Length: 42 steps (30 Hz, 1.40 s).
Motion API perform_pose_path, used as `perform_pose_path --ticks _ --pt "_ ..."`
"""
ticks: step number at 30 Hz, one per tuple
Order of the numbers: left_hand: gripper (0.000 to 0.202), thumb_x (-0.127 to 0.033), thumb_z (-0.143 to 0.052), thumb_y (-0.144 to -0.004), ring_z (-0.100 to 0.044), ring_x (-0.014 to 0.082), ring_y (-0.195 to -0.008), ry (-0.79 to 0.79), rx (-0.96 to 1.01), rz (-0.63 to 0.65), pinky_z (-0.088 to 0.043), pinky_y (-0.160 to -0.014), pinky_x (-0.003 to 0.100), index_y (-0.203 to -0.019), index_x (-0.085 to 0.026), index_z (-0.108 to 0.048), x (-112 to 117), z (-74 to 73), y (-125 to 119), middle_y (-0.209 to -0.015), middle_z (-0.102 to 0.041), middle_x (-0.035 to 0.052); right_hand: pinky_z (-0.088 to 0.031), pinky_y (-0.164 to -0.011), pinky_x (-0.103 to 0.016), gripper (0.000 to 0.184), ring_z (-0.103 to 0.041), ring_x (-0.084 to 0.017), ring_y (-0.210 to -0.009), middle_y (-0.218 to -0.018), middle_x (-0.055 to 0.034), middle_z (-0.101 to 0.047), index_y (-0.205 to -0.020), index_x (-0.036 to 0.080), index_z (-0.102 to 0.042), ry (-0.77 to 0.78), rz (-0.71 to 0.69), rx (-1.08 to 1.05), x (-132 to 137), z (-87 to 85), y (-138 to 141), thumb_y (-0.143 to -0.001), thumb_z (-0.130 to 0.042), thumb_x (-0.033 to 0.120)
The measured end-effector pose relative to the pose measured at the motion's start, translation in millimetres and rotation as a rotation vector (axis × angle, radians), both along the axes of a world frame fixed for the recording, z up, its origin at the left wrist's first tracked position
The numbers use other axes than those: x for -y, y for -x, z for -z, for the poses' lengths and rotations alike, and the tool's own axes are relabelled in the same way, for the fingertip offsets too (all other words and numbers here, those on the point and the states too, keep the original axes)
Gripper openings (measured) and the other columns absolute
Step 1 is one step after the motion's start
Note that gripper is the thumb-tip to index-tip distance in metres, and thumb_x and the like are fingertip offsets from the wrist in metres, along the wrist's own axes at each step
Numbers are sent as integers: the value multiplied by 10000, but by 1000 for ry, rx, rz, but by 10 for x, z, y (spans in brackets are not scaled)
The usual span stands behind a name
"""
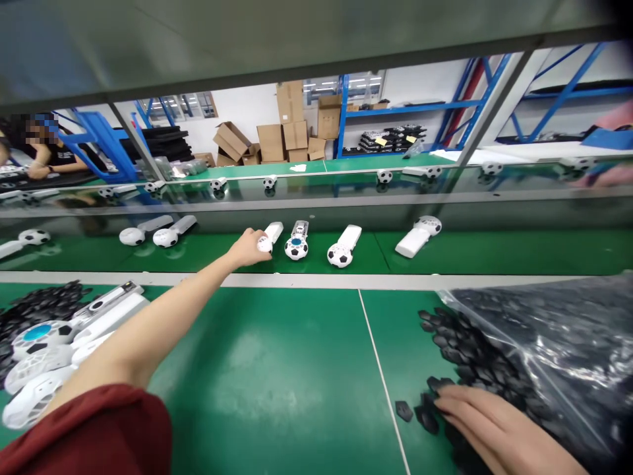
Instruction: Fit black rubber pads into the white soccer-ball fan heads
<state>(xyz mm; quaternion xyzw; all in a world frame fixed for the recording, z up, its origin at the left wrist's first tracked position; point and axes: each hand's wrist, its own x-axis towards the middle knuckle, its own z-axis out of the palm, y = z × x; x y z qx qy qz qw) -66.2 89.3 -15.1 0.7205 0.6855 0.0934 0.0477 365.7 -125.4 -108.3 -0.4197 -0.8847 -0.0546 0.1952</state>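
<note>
My left hand (248, 248) reaches over the far green belt, its fingers closed round the round head of a white handheld device (273, 231) with a flat handle. Just right of it lies a similar device (296, 248) with a blue disc and black football patches. My right hand (487, 422) is low on the right, fingers pressed together over loose black pentagonal pieces, one black piece (435, 383) at its fingertips. Its thumb is hidden. A single black pentagonal piece (404, 410) lies left of that hand. More pieces spill in a pile (475, 349) from a clear plastic bag (578, 336).
Several white devices (34, 389) are stacked at the left beside a heap of black pieces (44, 303). More football-headed devices (343, 247) lie along the belt. A pale rail (316, 280) separates belt and bench. Overhead hangs a shelf (297, 39); a person (44, 152) sits far left.
</note>
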Motion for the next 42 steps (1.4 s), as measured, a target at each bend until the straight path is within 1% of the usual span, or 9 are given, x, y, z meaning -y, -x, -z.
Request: perform_pose_path --ticks 6,10,12,14,18,22,26,32,42 --pt "564 -524 -526 -704 -577 225 -754 96 -75 165 -471 -684 359 -1207 -285 -444 1390 -180 -420 -1035 -445 53 -503 -734 -270 231 -603 -158 -826 -899 -44 -632 -978 241 -611 183 35 -117 64 -353 273 -881 -402 258" --pt "690 -437 -616 -630 -587 223 -794 378 -85 363 -487 -659 327 -1267 -282 -398 1927 -172 -589 -1151 -419 67 -500 -716 -231 224 -602 -126 -797 -869 -39 -624 -939 219 -607 374 46 -249 89 -518 395 -890 -389 220" --pt "746 -242 -613 -616 -585 227 -870 439 -124 516 -487 -678 306 -1309 -299 -345 1990 -131 -616 -1198 -418 72 -503 -702 -231 185 -606 -122 -765 -846 -35 -630 -952 201 -607 415 80 -318 84 -563 427 -874 -442 231" --pt "722 -116 -571 -594 -519 276 -1042 313 -224 660 -459 -792 355 -1274 -291 -401 1948 -84 -636 -1257 -409 93 -504 -713 -244 170 -608 -125 -756 -832 -32 -637 -964 191 -614 409 84 -367 71 -596 449 -853 -493 236" --pt "492 -316 -689 -582 -381 318 -1200 116 -229 879 -213 -1029 505 -1049 -240 -551 1779 19 -783 -1222 -502 93 -495 -718 -272 155 -591 -140 -780 -818 -43 -621 -870 194 -660 265 11 -424 48 -663 523 -845 -514 242" --pt "598 -609 -623 -604 -574 281 -891 145 -93 691 -392 -882 467 -1017 -188 -524 1787 163 -1079 -947 -620 80 -485 -705 -257 104 -594 -124 -737 -781 -26 -646 -828 178 -654 240 -30 -455 51 -730 673 -819 -556 209" --pt "620 -577 -589 -669 -568 258 -930 138 136 496 -466 -734 349 -1153 -220 -439 1912 285 -1271 -1085 -577 64 -477 -622 -221 47 -588 -105 -674 -757 -6 -657 -817 166 -620 313 -32 -540 65 -725 821 -776 -603 179" --pt "681 -564 -590 -673 -568 238 -930 145 211 463 -465 -731 327 -1249 -260 -392 1979 345 -1274 -1140 -521 48 -463 -741 -259 106 -599 -124 -804 -838 -26 -667 -860 184 -639 354 -185 -479 56 -598 953 -823 -541 165" --pt "691 -612 -520 -711 -556 256 -966 114 193 490 -457 -774 338 -1273 -229 -400 1984 341 -1276 -1136 -540 67 -418 -688 -284 96 -545 -138 -707 -706 -10 -606 -717 177 -571 299 -124 -485 20 -459 1078 -795 -585 230"
